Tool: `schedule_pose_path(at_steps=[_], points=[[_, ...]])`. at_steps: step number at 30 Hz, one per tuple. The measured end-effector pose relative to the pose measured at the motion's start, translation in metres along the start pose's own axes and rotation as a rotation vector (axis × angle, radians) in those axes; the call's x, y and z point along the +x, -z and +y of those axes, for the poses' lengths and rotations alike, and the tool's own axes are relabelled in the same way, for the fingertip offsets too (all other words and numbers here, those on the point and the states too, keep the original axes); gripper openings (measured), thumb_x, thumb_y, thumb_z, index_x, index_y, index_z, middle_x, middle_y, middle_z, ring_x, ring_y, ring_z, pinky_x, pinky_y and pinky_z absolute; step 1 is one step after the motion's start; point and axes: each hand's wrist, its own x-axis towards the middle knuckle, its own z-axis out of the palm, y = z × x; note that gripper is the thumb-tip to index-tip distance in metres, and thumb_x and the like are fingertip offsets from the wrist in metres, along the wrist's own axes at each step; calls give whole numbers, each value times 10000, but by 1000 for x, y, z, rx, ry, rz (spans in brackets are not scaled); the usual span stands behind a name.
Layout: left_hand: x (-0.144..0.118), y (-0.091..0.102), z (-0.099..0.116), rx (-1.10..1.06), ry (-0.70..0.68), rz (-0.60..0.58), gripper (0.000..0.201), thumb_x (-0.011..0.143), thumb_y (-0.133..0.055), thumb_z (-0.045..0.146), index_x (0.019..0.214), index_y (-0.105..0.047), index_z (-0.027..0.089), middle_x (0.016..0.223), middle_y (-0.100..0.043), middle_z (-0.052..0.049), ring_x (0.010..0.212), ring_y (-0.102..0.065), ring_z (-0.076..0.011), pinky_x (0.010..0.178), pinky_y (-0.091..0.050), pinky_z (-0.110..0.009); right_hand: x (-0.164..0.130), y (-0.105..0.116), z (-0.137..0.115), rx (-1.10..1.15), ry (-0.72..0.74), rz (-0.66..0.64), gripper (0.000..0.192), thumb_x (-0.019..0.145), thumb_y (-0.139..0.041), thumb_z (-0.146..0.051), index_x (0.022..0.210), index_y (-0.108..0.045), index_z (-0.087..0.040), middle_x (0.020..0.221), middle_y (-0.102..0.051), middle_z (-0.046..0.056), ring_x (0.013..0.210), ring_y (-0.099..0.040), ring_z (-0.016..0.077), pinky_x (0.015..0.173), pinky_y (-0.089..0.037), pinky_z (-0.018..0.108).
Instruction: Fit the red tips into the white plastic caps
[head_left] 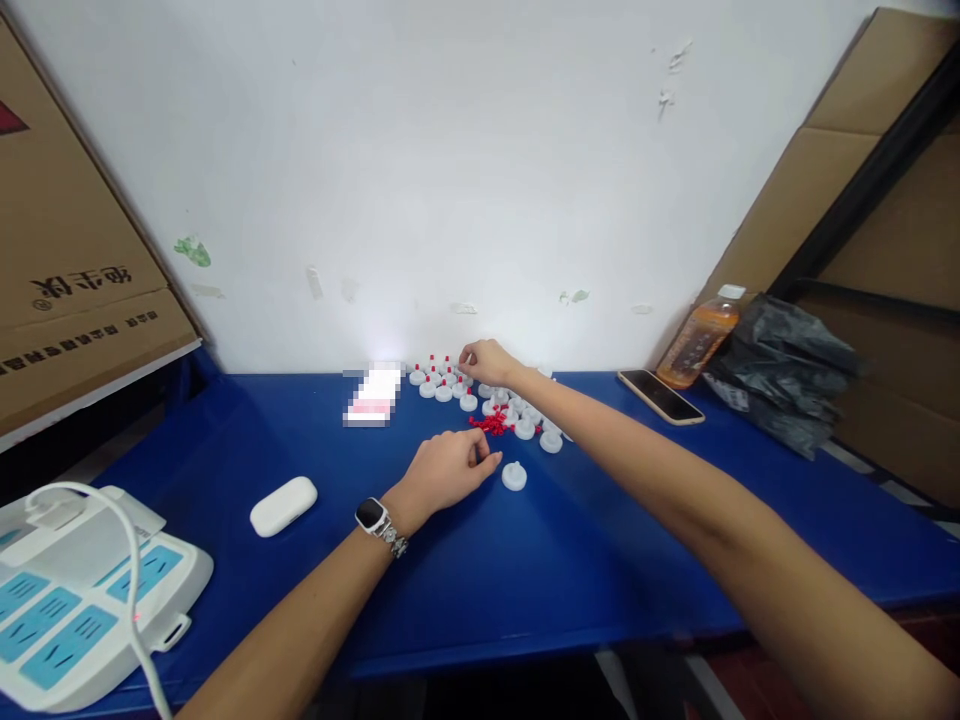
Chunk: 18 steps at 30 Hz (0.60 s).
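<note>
My left hand (454, 467) hovers low over the table, fingers curled in and thumb near them; anything pinched there is too small to make out. Just right of it lies one white plastic cap (514, 476) with a short nozzle and no red tip. A pile of small red tips (491, 424) is beyond the left hand. My right hand (486, 361) reaches to the wall side, fingertips pinched at a cluster of white caps with red tips (444, 390); what it grips is hidden. More white caps without red tips (525, 428) lie beneath and beside my right forearm.
A blurred-out bright rectangle (375, 392) and a white earbud case (283, 506) lie on the blue table (465, 590). A power strip (97, 610) with a white cable stands left. At right are a phone (660, 396), an orange drink bottle (701, 340), a black plastic bag (787, 365) and cardboard (817, 190).
</note>
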Motion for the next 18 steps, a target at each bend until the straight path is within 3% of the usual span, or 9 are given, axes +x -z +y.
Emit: schedule_pose_path(at_steps=[4,8,18], points=[[0,-1,-1,3,-10,7,328,900,-507,532,792,-609,240,691,-681,14,619,-594,-167,540,-276,-265,3,7,16,-11,-143,104,236,888,-534,-247,983,-734,-163,941,-746,98,842,-675,184,775,-479,241],[0,-1,0,2,7,-2,335,898,-507,538,795,-611,237,702,-686,7,624,-597,-169,539,-276,-263,1,8,34,-25,-251,139,225,845,-587,-271,962,-738,-152,993,-739,128,903,-678,214,807,-486,270],[1,-1,0,3,2,6,322,904,-509,523,790,-612,240,703,-685,17,616,-593,-164,536,-270,-267,-1,-4,36,25,-323,127,149,781,-673,-286,846,-771,-195,846,-752,65,824,-678,187,798,-476,265]])
